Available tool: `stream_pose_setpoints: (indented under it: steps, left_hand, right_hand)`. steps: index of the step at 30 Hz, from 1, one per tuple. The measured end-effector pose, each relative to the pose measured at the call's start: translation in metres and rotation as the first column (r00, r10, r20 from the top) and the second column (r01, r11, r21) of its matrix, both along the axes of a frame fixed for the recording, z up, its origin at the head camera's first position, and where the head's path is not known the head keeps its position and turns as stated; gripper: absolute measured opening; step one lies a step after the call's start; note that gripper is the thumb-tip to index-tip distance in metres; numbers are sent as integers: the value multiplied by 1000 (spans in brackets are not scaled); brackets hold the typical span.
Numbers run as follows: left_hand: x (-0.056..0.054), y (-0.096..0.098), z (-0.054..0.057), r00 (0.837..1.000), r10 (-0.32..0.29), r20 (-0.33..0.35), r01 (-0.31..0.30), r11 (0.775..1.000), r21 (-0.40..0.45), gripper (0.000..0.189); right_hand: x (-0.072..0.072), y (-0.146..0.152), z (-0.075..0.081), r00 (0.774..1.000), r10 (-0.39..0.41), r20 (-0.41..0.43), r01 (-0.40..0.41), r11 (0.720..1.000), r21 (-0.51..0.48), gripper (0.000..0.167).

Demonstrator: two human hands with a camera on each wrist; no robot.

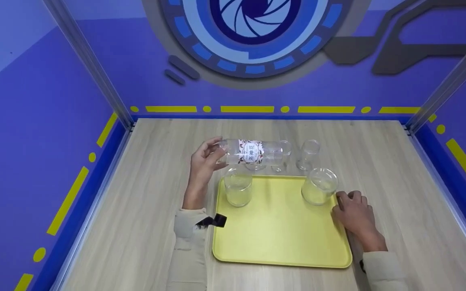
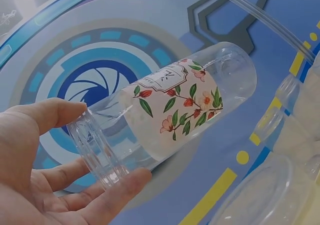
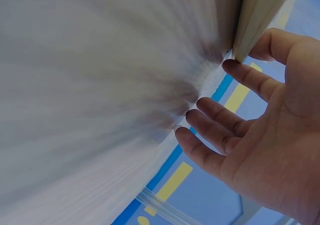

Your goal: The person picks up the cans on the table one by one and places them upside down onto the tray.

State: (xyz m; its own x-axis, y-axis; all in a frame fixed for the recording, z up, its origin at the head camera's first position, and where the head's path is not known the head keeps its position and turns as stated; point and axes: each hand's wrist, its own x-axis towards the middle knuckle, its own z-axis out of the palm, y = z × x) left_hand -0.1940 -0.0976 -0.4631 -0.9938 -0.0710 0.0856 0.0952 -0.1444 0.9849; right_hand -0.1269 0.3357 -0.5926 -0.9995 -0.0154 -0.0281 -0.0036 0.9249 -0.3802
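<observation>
Bottle [image 1: 271, 153]: transparent and glossy, glass or clear plastic, smooth-walled with a ridged end; its label [image 1: 251, 151], paper-like and printed. Tumblers [image 1: 238, 190]: clear, shiny, glass-like. Tray [image 1: 281, 230]: smooth, plastic-looking, with a soft sheen. Bench [image 1: 152, 182]: wood-grained, smooth, matt. Sleeves [image 1: 188, 258]: matt cloth. Corner posts [image 1: 91, 64]: metallic, lightly reflective. Wall panels [image 1: 115, 48]: smooth, printed.

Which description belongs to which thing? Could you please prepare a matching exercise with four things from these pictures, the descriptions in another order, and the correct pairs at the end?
Things:
1. tray
2. bottle
3. left hand
4. right hand

Descriptions:
A. at the right edge of the tray
B. clear, with a flowered label
C. yellow, with rounded corners
D. gripping one end of the bottle

Pairs: 1-C, 2-B, 3-D, 4-A
</observation>
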Motion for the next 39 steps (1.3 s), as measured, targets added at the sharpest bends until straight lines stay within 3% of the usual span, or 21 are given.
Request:
stream_pose_setpoints:
  steps: [13,29,35,39]
  left_hand:
    - [15,4,-12,999,-21,32,19,998,66,46]
    - [24,3,-17,998,-37,55,30,993,115,46]
    - [27,1,-20,998,-37,58,30,992,120,46]
    - [28,-1,-21,998,-35,50,29,993,112,45]
  right_hand:
    - [2,1,-2,1000,5,-17,-6,1000,-20,45]
    - [4,1,0,999,-6,-51,5,999,-34,42]
    - [4,2,2,998,-29,-49,26,997,-72,45]
    - [1,1,6,995,-86,-59,76,985,-156,48]
